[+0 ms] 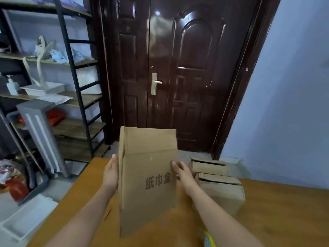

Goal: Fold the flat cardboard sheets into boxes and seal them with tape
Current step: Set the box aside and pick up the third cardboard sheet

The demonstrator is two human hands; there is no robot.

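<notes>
Flat cardboard sheet [147, 179] held upright above the wooden table [267, 220], printed face toward the camera, with dark Chinese characters low on its right half. Creased across the upper third; top flaps standing straight up, a narrow side strip visible along the left edge. Lower edge reaching down close to the tabletop; contact with the table not clear.

Held between the two hands at mid-height. Left hand [111, 172] pressed flat against the sheet's left edge, fingers straight and together, pointing up, thumb side hidden behind the cardboard. Right hand [183, 172] at the right edge, fingertips [175, 164] wrapping onto the front face, remaining fingers curled behind the edge, gripping the sheet.

Just right of the sheet, on the table's far right part, two assembled cardboard boxes [219, 188] side by side, touching, one behind the other, top flaps not fully shut. A yellow object [208, 240] at the bottom edge under the right forearm, too cropped to identify.

Beyond the table, a dark brown double door [178, 68] with a metal handle [155, 83]. To the left, a black-framed shelf unit [71, 68] loaded with white trays, cloth and a bottle. Pale blue wall [293, 104] on the right.
</notes>
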